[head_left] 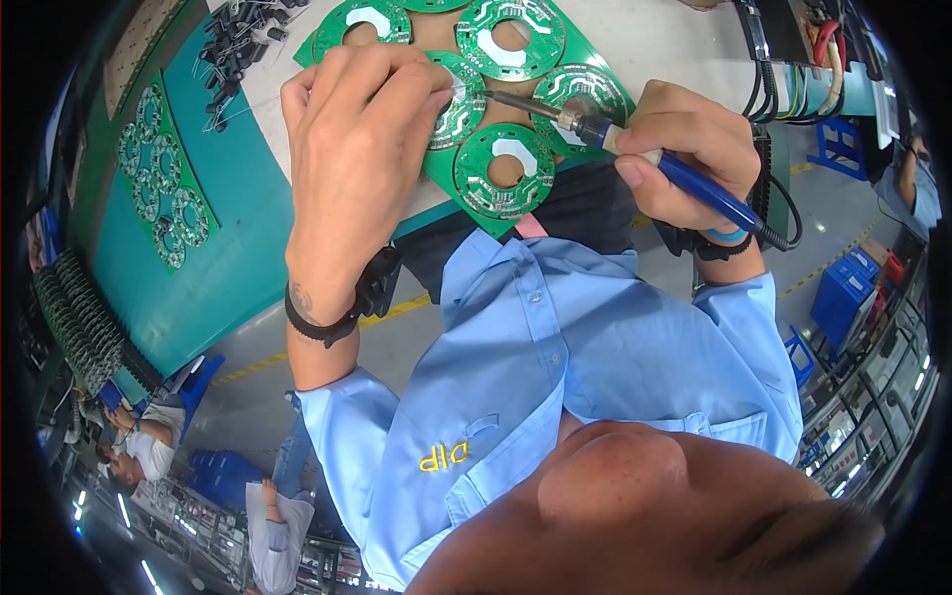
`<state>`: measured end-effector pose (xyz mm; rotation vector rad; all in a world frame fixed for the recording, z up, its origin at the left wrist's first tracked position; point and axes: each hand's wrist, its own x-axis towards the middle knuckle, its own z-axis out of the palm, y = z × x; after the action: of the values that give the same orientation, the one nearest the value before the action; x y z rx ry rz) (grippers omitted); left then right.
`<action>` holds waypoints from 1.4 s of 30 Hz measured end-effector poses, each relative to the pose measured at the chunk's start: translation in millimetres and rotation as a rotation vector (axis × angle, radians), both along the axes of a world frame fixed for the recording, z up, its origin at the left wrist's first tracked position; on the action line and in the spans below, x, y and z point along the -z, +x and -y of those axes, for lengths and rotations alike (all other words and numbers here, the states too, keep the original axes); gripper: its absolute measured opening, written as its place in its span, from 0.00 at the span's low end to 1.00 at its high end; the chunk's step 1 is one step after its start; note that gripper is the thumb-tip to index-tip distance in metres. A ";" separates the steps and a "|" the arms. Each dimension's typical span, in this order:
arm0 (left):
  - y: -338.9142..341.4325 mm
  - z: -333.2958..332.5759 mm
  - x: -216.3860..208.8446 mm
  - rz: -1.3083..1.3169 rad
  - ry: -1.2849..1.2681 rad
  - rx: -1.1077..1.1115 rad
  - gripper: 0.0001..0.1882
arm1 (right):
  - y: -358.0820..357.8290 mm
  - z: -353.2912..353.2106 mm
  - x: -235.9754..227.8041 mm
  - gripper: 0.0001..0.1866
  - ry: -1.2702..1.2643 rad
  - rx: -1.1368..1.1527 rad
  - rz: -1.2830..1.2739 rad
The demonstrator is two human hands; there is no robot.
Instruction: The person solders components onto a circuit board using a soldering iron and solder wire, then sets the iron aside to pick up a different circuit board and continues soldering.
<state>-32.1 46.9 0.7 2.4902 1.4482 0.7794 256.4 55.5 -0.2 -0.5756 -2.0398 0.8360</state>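
Observation:
A green circuit board panel (468,174) with several ring-shaped sections lies in front of me, its near corner pointing toward my body. My right hand (691,149) is closed around the blue handle of a soldering iron (697,188). The iron's metal tip reaches left to one of the middle rings, close to my left fingertips. My left hand (362,139) is bent over the panel's left side, its thumb and fingers pinched together at that same ring. What those fingers hold, if anything, is too small or hidden to make out.
Black cylindrical components with wire leads (238,45) are heaped at the far left. Another green panel (164,178), fitted with parts, lies on the teal mat (243,248). A rack of boards (89,322) stands at the left edge. Cables (759,59) hang at the far right.

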 end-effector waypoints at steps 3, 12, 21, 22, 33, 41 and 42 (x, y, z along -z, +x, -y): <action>-0.4 -0.1 1.2 0.000 0.004 -0.002 0.08 | 3.8 0.5 -2.5 0.09 -0.003 0.007 0.002; -0.6 -0.3 -0.5 -0.008 0.016 -0.002 0.08 | 3.8 2.6 -7.2 0.11 -0.034 0.041 -0.006; -7.0 5.8 -10.5 0.002 0.012 -0.068 0.07 | 27.7 7.1 12.2 0.10 -0.035 0.540 -0.155; -8.2 7.4 -12.1 -0.001 0.009 -0.094 0.07 | 32.0 2.9 18.3 0.12 -0.034 0.662 -0.166; -16.6 5.6 -9.0 0.120 -0.013 -0.086 0.07 | 24.7 13.5 -1.0 0.15 -0.084 0.675 -0.165; -21.9 -0.5 -14.4 0.089 0.000 -0.040 0.07 | 19.6 13.6 -1.4 0.11 -0.244 0.445 -0.283; -21.0 -1.1 -14.6 0.081 0.003 -0.037 0.07 | 19.4 11.7 -0.9 0.11 -0.239 0.371 -0.260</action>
<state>-53.1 48.0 15.3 2.4107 1.4704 0.8787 275.8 43.8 0.7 -0.8967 -1.5460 0.8807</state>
